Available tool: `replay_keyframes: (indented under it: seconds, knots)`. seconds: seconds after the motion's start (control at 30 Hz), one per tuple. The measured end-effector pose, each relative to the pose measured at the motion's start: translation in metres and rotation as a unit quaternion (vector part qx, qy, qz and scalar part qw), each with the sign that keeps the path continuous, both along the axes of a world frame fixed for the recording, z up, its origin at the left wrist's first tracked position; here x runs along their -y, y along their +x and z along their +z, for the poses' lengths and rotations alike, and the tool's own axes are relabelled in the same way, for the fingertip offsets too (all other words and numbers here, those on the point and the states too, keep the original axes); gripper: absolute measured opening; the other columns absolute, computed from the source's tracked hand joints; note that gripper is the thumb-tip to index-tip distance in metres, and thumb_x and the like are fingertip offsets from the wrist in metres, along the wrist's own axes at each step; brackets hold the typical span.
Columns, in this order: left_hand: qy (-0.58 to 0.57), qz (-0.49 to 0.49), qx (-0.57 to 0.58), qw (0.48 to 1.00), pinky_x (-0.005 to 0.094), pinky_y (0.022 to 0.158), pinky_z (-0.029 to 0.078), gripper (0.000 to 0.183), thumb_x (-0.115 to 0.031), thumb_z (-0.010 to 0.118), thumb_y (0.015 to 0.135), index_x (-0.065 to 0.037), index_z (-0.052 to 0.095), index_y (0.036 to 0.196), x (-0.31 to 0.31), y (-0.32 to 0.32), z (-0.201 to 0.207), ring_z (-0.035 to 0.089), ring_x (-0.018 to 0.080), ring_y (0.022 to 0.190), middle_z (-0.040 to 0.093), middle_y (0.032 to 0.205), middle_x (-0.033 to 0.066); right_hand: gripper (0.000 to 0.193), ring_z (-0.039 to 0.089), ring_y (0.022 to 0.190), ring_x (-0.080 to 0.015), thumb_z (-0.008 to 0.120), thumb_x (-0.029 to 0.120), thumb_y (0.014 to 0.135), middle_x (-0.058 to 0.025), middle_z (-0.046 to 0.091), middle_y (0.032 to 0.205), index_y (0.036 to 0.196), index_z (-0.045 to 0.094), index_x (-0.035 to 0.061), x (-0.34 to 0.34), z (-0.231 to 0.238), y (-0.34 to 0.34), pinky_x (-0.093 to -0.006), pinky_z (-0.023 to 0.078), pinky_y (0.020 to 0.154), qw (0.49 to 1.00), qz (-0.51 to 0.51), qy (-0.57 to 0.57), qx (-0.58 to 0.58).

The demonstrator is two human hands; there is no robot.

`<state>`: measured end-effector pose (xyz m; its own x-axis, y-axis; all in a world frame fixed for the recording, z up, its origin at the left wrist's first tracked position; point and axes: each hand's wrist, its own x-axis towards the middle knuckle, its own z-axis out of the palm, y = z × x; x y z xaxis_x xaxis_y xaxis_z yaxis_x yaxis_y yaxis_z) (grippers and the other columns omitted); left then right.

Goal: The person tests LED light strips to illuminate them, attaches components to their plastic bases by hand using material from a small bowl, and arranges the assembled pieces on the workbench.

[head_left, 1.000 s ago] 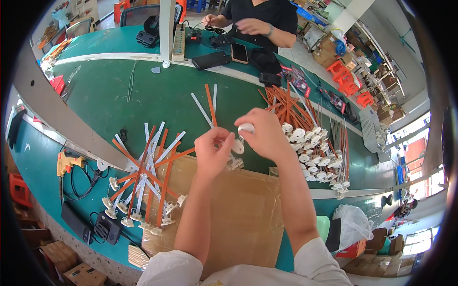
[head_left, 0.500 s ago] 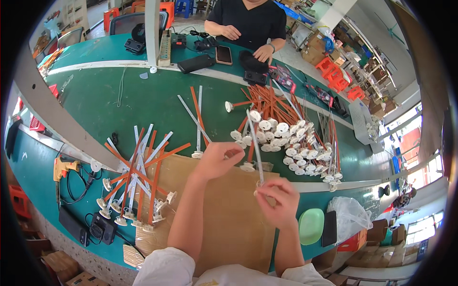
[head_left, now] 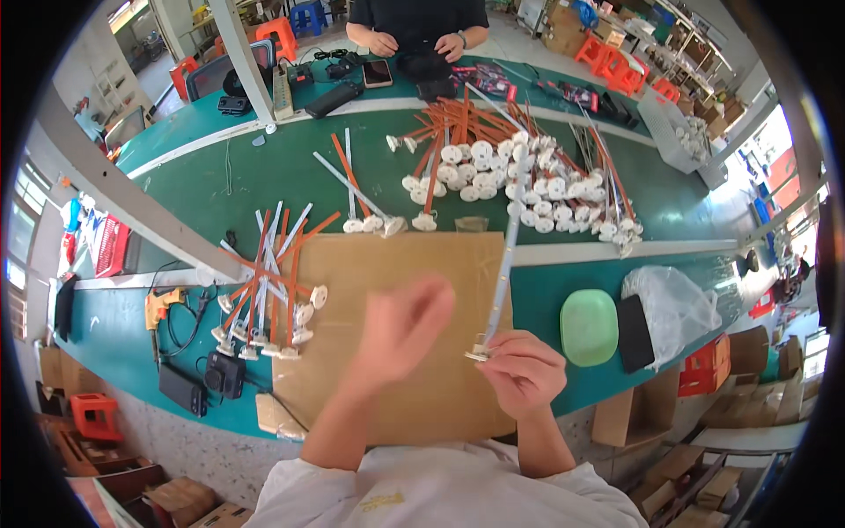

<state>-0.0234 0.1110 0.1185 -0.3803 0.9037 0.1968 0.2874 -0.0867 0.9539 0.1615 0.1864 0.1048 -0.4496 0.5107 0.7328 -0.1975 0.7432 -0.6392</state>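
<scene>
Fingers (head_left: 528, 345) of the right hand (head_left: 528, 377) are pinched on the near end of a white LED strip (head_left: 505, 282) over the right side of the cardboard sheet (head_left: 352, 264), while the left hand (head_left: 409, 330) is just a blur further left, so honestly can't tell if its fingers are apart or together.

At the right of the bench (head_left: 544, 295), a pale-green plastic dish (head_left: 590, 327) lies beside a flat black slab (head_left: 635, 333), next to a crumpled clear plastic bag (head_left: 673, 306). Farther off, a smartphone (head_left: 378, 73) lies near an elongated black case (head_left: 334, 100); a blue stool (head_left: 308, 16) stands behind.
</scene>
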Motion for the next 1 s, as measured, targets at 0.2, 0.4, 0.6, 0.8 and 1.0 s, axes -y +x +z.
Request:
replay_keyframes:
  seconds: [0.2, 0.4, 0.6, 0.8, 1.0]
  knots:
    - [0.014, -0.04, 0.471, 0.881, 0.0207, 0.063, 0.04, 0.028, -0.032, 0.042, 0.104, -0.007, 0.047, 0.115, 0.07, 0.088, -0.058, 0.046, 0.005, 0.079, 0.049, 0.094, -0.0026, 0.019, 0.073, 0.08, -0.0253, 0.081, -0.002, 0.065, -0.0087, 0.072, 0.086, 0.081, 0.072, 0.0036, 0.034, -0.017, 0.002, -0.0304, 0.06, 0.066, 0.997, 0.045, 0.069, -0.002]
    - [0.037, 0.054, 0.218, 0.974, 0.0218, 0.059, 0.038, 0.027, -0.03, 0.042, 0.104, -0.004, 0.048, 0.108, 0.089, 0.099, -0.072, 0.046, 0.0048, 0.071, 0.051, 0.081, -0.0021, 0.022, 0.073, 0.079, -0.0231, 0.08, 0.0, 0.065, -0.0066, 0.072, 0.086, 0.086, 0.072, 0.005, 0.058, -0.031, 0.012, -0.0283, 0.061, 0.065, 0.993, -0.016, 0.118, 0.023]
    - [0.015, 0.053, 0.198, 0.979, 0.0248, 0.062, 0.042, 0.034, -0.023, 0.04, 0.102, 0.002, 0.047, 0.124, 0.1, 0.093, -0.058, 0.051, 0.0095, 0.073, 0.057, 0.082, 0.0013, 0.022, 0.072, 0.079, -0.0244, 0.079, 0.002, 0.068, -0.0087, 0.072, 0.088, 0.088, 0.07, 0.0021, 0.067, -0.029, 0.007, -0.0311, 0.061, 0.065, 0.992, -0.004, 0.123, 0.007]
    - [0.024, 0.062, 0.28, 0.958, 0.0166, 0.054, 0.026, 0.029, -0.037, 0.04, 0.104, -0.008, 0.048, 0.106, 0.103, 0.087, -0.054, 0.035, -0.0005, 0.064, 0.045, 0.078, -0.0072, 0.02, 0.072, 0.084, -0.0235, 0.078, 0.001, 0.071, -0.008, 0.072, 0.091, 0.09, 0.07, 0.0024, 0.068, -0.029, 0.007, -0.0308, 0.06, 0.069, 0.993, 0.056, 0.086, 0.051]
    - [0.027, 0.1, 0.242, 0.965, 0.019, 0.05, 0.026, 0.03, -0.036, 0.043, 0.103, -0.007, 0.05, 0.101, 0.11, 0.071, -0.084, 0.032, 0.0001, 0.058, 0.044, 0.072, -0.0068, 0.015, 0.071, 0.078, -0.0221, 0.075, 0.004, 0.075, -0.005, 0.073, 0.092, 0.09, 0.073, 0.008, 0.071, -0.014, -0.012, -0.0316, 0.059, 0.068, 0.979, 0.082, 0.098, 0.156]
